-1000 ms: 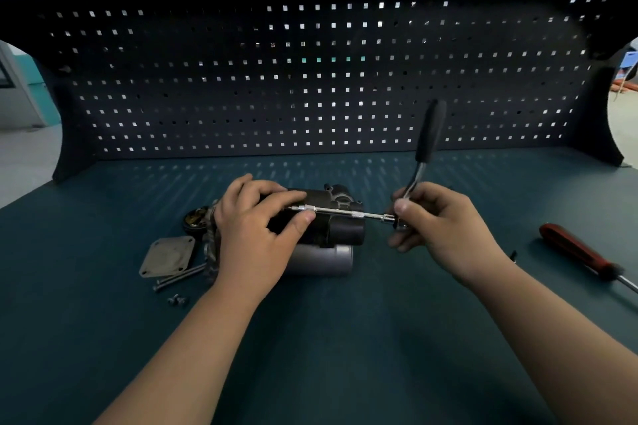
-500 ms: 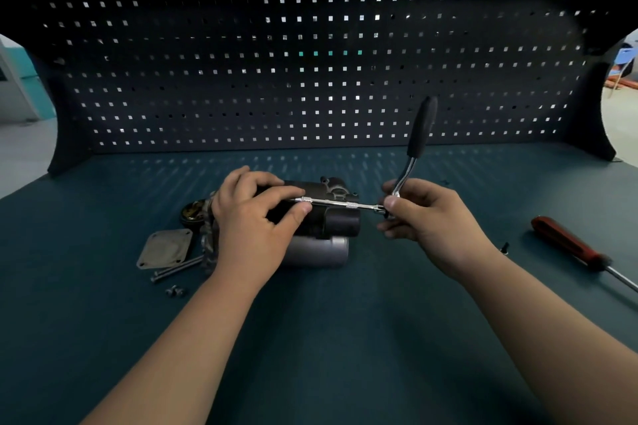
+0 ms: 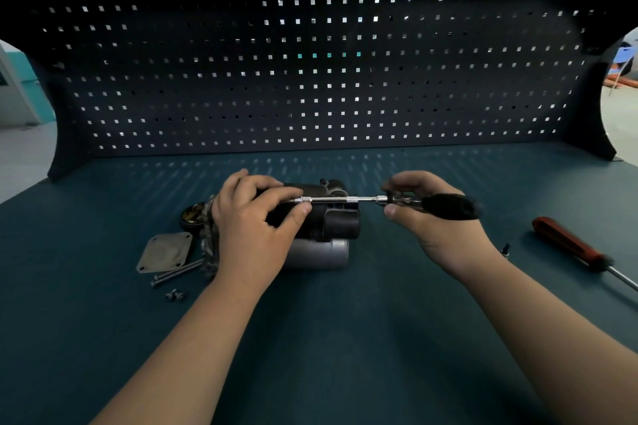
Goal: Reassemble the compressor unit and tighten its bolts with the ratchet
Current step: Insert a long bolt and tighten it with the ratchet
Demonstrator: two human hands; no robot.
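Teal matting covers the workbench [image 3: 310, 348], and the compressor unit [image 3: 333, 222] lies on its side near the middle of it, a dark body with a silver cylinder [image 3: 319, 254] along its near edge.

The left hand [image 3: 252, 228] lies over the left half of the compressor unit, fingers curled across its top. Its thumb and forefinger pinch the far-left tip of a slim chrome extension bar [image 3: 340, 199], which runs level across the top of the unit. At the right end of the unit, just past its edge, the right hand [image 3: 431, 221] grips the head of the ratchet [image 3: 448, 206], fingers curled over it and the thumb underneath. The black handle sticks out to the right of that hand and is blurred.

Left of the compressor unit, partly behind the left wrist, sits a round dark cup-shaped part [image 3: 192, 215] with something brassy inside; what it is cannot be told. Just nearer than that lies a square grey cover plate [image 3: 165, 252] with a hole at each corner, flat on the mat. Two long bolts [image 3: 176, 273] lie beside the plate's near edge, and two small screws [image 3: 175, 295] sit nearer.

Well to the right of the compressor unit lies a red-handled screwdriver [image 3: 566, 244], its shaft pointing to the right edge. Between it and the unit stands a small black bit [image 3: 505, 248]. Behind the unit rises a dark pegboard [image 3: 310, 86].
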